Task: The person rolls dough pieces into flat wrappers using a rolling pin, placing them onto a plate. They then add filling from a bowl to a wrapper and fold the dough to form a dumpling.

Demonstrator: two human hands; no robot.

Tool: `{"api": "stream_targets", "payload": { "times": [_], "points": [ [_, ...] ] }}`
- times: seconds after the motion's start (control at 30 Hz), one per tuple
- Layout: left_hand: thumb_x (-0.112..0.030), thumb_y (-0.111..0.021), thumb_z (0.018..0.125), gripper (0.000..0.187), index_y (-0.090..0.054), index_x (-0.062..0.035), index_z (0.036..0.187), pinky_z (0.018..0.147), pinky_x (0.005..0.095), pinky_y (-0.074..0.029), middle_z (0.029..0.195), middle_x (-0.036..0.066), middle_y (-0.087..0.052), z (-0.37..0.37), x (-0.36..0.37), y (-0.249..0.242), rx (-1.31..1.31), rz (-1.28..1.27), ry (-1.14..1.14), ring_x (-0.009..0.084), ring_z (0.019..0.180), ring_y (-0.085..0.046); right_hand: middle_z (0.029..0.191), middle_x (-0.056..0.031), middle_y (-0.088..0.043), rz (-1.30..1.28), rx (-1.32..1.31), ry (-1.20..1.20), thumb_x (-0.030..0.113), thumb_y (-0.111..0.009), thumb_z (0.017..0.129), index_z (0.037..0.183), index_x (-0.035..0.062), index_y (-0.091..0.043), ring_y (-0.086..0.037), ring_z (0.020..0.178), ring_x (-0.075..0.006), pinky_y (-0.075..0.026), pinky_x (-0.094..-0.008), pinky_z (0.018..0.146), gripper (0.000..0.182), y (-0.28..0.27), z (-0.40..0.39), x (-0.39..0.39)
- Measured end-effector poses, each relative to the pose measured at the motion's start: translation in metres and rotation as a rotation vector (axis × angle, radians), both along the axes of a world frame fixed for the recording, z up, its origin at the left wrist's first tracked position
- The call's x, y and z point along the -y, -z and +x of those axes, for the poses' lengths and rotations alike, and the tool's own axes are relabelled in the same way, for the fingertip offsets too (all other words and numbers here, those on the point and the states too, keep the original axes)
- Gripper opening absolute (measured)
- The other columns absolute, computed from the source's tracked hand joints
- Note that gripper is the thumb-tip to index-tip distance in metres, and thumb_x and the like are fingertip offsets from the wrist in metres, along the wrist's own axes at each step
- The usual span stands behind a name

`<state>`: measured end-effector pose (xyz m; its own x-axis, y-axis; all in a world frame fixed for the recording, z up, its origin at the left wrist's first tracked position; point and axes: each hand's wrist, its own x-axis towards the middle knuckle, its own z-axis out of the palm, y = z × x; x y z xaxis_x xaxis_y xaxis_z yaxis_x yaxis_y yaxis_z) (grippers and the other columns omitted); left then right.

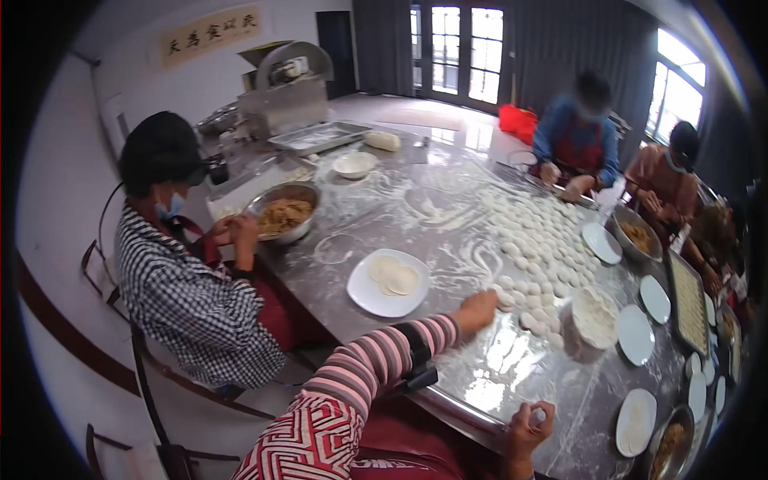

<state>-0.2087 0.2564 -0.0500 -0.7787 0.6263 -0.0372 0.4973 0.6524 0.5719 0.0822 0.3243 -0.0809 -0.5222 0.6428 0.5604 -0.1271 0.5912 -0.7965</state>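
My left hand reaches over the floured steel table to the near edge of a spread of small flattened dough pieces. Its fingers are bunched together and touch the nearest pieces; what they hold, if anything, is hidden. By the table's front edge my right hand is closed in a fist around what looks like a small rolling pin, with only its pale end showing. Left of my left hand, a white square plate carries a few thin round dough wrappers. A tub of flour stands right of the dough pieces.
A person in a checked shirt sits at the left by a steel bowl of filling. Across the table, a person in blue handles dough. White plates and a tray of dumplings line the right.
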Motion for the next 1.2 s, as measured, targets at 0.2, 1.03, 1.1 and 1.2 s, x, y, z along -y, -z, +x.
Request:
{"api": "stream_targets", "payload": {
  "times": [0.2, 1.03, 1.1, 1.2],
  "points": [
    [-0.017, -0.064, 0.068, 0.035, -0.052, -0.003, 0.097, 0.081, 0.045, -0.043, 0.1, 0.019, -0.052, 0.07, 0.024, -0.015, -0.052, -0.019, 0.302, 0.0369, 0.095, -0.052, 0.052, -0.0018, -0.044, -0.324, -0.021, -0.081, -0.002, -0.051, 0.083, 0.087, 0.0054, -0.041, -0.043, 0.039, -0.0071, -0.031, -0.02, 0.036, 0.013, -0.02, -0.003, 0.009],
    [-0.007, -0.06, 0.06, 0.009, -0.065, -0.0034, 0.067, 0.061, 0.0419, -0.049, 0.073, 0.018, -0.063, 0.11, 0.045, -0.019, 0.065, 0.038, 0.476, 0.0326, 0.073, -0.063, 0.051, -0.0012, -0.042, -0.35, -0.007, -0.167, 0.004, -0.054, 0.083, 0.082, 0.0052, -0.041, -0.04, 0.038, -0.0075, -0.029, -0.0224, 0.035, 0.013, -0.05, -0.055, -0.007],
    [-0.006, -0.06, 0.06, 0.007, -0.065, -0.0039, 0.065, 0.061, 0.0411, -0.049, 0.071, 0.018, -0.063, 0.108, 0.045, -0.004, 0.022, 0.124, 0.362, 0.0327, 0.07, -0.062, 0.053, -0.0019, -0.044, -0.36, 0.011, -0.074, 0.003, -0.055, 0.083, 0.081, 0.0049, -0.041, -0.04, 0.039, -0.0073, -0.029, -0.0221, 0.035, 0.014, -0.045, -0.035, 0.001],
    [-0.006, -0.059, 0.062, 0.006, -0.063, -0.0049, 0.066, 0.061, 0.0404, -0.047, 0.07, 0.016, -0.062, 0.114, 0.058, -0.001, 0.131, 0.186, 0.391, 0.0327, 0.068, -0.061, 0.05, -0.0016, -0.042, -0.416, -0.009, -0.036, 0.005, -0.055, 0.083, 0.082, 0.0061, -0.042, -0.039, 0.036, -0.0077, -0.028, -0.0223, 0.033, 0.014, -0.039, -0.037, 0.003]
  ]
}}
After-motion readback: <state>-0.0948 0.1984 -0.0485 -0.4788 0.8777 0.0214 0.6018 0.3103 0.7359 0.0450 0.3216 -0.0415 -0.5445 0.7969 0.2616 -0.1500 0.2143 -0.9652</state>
